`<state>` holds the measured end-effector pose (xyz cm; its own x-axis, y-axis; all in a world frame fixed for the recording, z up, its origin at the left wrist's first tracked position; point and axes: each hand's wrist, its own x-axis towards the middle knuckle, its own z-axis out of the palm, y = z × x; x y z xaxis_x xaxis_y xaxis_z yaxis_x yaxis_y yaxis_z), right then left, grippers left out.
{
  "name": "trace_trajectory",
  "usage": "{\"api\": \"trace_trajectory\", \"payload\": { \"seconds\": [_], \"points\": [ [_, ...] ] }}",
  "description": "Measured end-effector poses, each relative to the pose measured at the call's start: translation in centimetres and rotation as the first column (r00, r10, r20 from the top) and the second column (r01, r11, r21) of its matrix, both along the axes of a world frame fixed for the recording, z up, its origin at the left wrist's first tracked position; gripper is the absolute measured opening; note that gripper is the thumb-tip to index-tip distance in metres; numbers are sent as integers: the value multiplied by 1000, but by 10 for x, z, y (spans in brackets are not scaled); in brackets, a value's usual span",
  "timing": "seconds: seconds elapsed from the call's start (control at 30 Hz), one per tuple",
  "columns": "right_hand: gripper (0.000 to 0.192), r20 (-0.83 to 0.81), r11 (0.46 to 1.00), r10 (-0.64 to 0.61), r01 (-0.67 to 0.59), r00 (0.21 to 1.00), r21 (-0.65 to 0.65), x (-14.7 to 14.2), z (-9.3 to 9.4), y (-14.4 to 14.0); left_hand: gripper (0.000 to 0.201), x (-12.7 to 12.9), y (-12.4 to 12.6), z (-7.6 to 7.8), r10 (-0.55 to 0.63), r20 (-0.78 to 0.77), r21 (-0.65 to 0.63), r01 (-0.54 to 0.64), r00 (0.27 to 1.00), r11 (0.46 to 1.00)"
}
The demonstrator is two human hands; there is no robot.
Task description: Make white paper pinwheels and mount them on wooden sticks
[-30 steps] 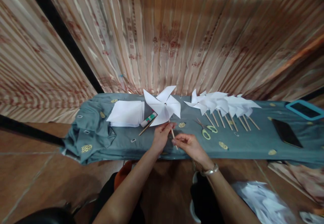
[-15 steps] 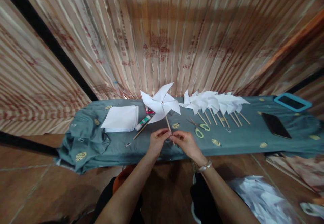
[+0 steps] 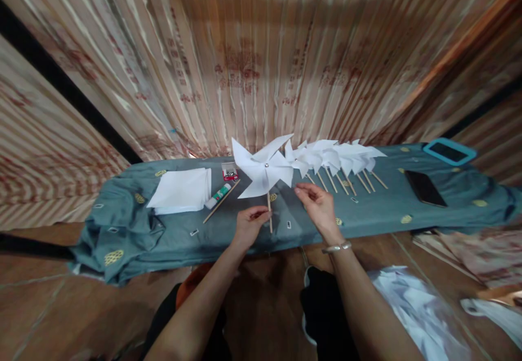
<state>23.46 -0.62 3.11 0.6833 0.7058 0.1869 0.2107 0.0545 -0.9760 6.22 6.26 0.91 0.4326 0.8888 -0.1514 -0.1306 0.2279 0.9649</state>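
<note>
A white paper pinwheel (image 3: 256,173) with a shiny pin at its centre stands upright on a thin wooden stick. My left hand (image 3: 249,227) pinches that stick low down between thumb and fingers. Just right of the blades, my right hand (image 3: 318,204) is raised with its fingers loosely bent and apart, holding nothing. Behind it, several finished pinwheels (image 3: 326,160) lie overlapping in a row, their sticks pointing towards me. The scissors seen earlier are hidden behind my right hand.
On the cloth-covered table (image 3: 183,252) lie a stack of white paper (image 3: 179,190), a glue stick (image 3: 218,195), a loose wooden stick (image 3: 220,203) and a small box of pins (image 3: 229,172). A phone (image 3: 424,188) and a blue-framed tablet (image 3: 449,151) lie right. A plastic bag of white paper pieces (image 3: 416,306) sits on the floor.
My right hand has let go of the stick and moved right and up beside the blades. The pinwheel has turned on its pin. My view has shifted slightly right.
</note>
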Motion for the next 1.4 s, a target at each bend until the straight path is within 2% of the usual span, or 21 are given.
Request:
{"api": "trace_trajectory", "payload": {
  "seconds": [0.13, 0.33, 0.57, 0.7, 0.83, 1.03, 1.27, 1.4],
  "points": [
    [50, -11, 996, -23, 23, 1000, 84, 5, 0, 1, 15, 0, -2, -2, -41, -33, 57, 43, 999, 997],
    [50, -72, 992, 85, -77, 994, 104, 2, 0, 4, 10, 0, -2, -4, -58, -85, 127, 68, 995, 989],
    [45, -125, 997, 79, -78, 989, 18, -5, 2, 1, 10, -2, 3, 0, -31, -135, 196, 58, 990, 979],
    [47, -212, 992, 119, -127, 970, -25, -15, 7, 1, 9, -2, 3, -1, -11, -129, 202, 37, 992, 979],
    [44, -225, 978, 189, -203, 956, -43, -24, 13, 1, 7, -2, 3, -2, -13, -134, 228, 44, 991, 973],
    [43, -270, 958, 272, -286, 924, -14, -36, 14, 1, 11, -2, 2, -3, -11, -139, 221, 42, 990, 974],
    [43, -177, 930, 348, -363, 921, -58, -43, 15, 1, 12, -1, 2, -5, -25, -118, 189, 47, 993, 981],
    [44, -100, 957, 276, -283, 956, -68, -25, 21, -6, 8, -4, 5, -7, -4, -108, 185, 24, 994, 982]
  ]
}}
